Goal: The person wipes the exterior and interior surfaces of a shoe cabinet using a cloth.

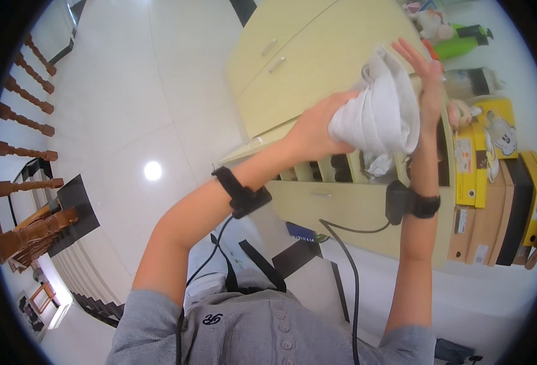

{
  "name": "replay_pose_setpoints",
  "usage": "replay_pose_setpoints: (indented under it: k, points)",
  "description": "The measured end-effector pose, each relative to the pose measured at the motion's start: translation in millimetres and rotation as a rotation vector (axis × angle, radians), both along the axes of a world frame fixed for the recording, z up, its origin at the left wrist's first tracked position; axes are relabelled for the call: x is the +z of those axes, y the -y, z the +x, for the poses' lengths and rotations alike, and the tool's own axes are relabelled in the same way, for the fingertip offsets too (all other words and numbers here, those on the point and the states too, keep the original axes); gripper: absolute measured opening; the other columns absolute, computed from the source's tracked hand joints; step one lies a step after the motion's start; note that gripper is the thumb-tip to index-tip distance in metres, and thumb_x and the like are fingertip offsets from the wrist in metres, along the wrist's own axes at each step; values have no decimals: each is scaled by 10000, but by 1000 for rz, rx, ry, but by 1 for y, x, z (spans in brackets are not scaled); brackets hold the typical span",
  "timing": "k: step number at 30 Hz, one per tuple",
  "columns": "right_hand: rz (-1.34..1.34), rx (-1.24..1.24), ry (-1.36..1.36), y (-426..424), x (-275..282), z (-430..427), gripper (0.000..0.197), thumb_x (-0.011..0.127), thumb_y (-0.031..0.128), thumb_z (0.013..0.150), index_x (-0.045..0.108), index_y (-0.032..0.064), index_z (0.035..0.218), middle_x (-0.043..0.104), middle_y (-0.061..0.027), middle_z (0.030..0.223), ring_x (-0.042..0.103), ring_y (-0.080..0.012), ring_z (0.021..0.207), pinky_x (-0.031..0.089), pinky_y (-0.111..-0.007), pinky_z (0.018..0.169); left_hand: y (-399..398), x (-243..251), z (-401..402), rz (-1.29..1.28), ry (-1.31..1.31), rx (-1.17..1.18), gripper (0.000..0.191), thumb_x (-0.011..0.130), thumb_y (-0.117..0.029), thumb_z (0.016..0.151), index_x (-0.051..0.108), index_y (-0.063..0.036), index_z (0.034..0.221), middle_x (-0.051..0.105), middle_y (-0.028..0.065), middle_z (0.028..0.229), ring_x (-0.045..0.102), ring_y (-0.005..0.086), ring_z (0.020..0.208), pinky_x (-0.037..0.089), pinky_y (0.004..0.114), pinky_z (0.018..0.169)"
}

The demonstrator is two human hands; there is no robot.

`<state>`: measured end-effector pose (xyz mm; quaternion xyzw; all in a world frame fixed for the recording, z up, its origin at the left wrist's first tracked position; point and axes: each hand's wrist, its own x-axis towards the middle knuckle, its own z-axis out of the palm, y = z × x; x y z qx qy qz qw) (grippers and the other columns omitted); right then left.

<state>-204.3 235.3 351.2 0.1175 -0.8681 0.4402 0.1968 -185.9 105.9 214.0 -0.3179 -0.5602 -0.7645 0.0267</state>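
A bunched white cloth is gripped in my left hand, with its folds hanging loosely around each other. The cloth is held up in front of a cream cabinet. My right hand is raised just right of the cloth, fingers stretched out. Whether the right palm touches the cloth's edge cannot be told. Both wrists wear black strapped devices with cables. Below the cloth, partly covered by it, a row of cabinet compartments contains dark items and a crumpled clear plastic bag.
Shoe boxes are stacked along the cabinet top at right. Farther up stand a yellow box, plush toys and a green bottle. Wooden balusters and descending stairs lie at left, beyond the tiled floor.
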Motion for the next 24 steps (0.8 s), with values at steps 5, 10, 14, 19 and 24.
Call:
replay_pose_setpoints:
  k: [5,10,14,19,24]
  points:
    - [29,55,41,-19,4,15,621,146,387,907,504,-78,1111,522,-147,1153,395,-224,1148,199,-313,1000,-19,-53,22,-48,67,63,632,716,-206,567,463,-104,1137,498,113,1144,475,288,1041,383,337,878]
    - [94,74,31,-26,2,19,660,124,411,891,495,-85,1119,513,-168,1159,362,-251,1186,195,-337,1011,-17,-126,29,-25,97,116,432,668,-159,640,518,-92,1039,542,112,1052,504,294,977,408,335,818]
    - [173,8,-2,-23,8,21,700,111,447,875,518,-78,1096,534,-184,1122,345,-267,1202,174,-374,1023,-12,-179,33,-256,200,117,434,673,-177,646,516,-116,1046,543,91,1053,507,280,979,410,329,816]
    - [198,75,60,-31,10,24,657,154,441,883,392,-88,1192,408,-186,1248,306,-269,1226,152,-357,1035,18,-242,26,-511,337,-67,466,688,-222,650,509,-129,1070,553,84,1066,519,279,985,419,340,815]
    - [264,-309,-323,-9,-20,53,553,295,306,898,174,-27,1323,182,-143,1382,195,-237,1279,166,-340,1037,58,-212,-18,-674,365,-78,545,675,-265,670,476,-109,1153,563,104,1087,538,262,992,419,329,836]
